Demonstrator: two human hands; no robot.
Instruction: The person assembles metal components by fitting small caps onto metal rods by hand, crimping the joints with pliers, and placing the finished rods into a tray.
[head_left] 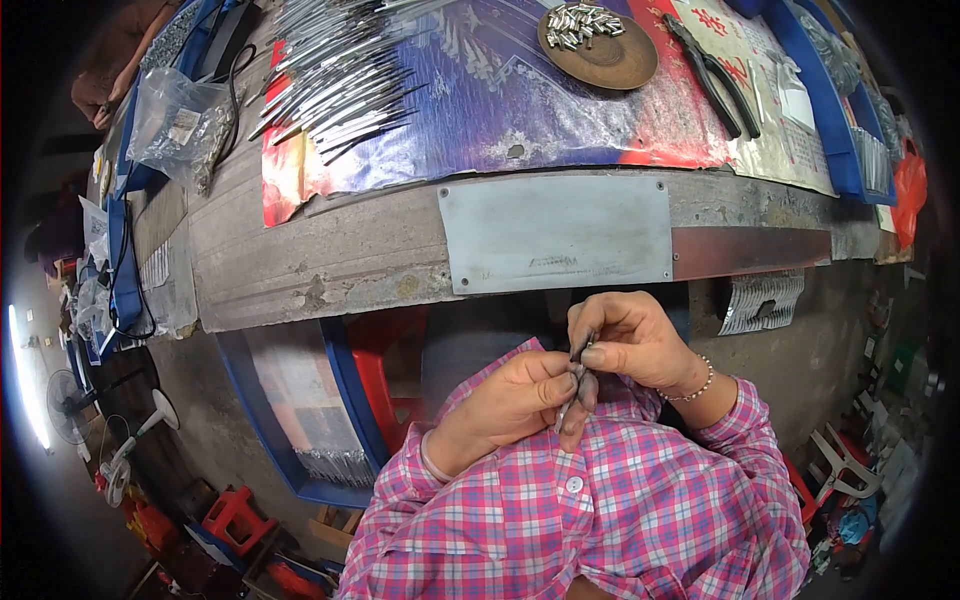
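Observation:
Both my hands are closed close together in front of my body, just off the near edge of the workbench. Between thumb and fingers, my left hand (518, 397) pinches a thin metal rod (565, 412) that slants down along the fingers. My right hand (637, 342) pinches at the upper end of the same rod, its fingertips touching the left ones. What sits right at the fingertips is too small to make out. The fingertips look darkened. On the bench, a pile of similar thin metal rods (335, 90) lies at the far left.
A round brown dish (610, 72) holds small metal pieces. Black-handled pliers (722, 85) lie right of it. A pale metal plate (560, 235) is fixed along the bench edge. Blue bins stand at both sides, and a blue tray (262, 425) with rods sits below, beside a red stool (375, 375).

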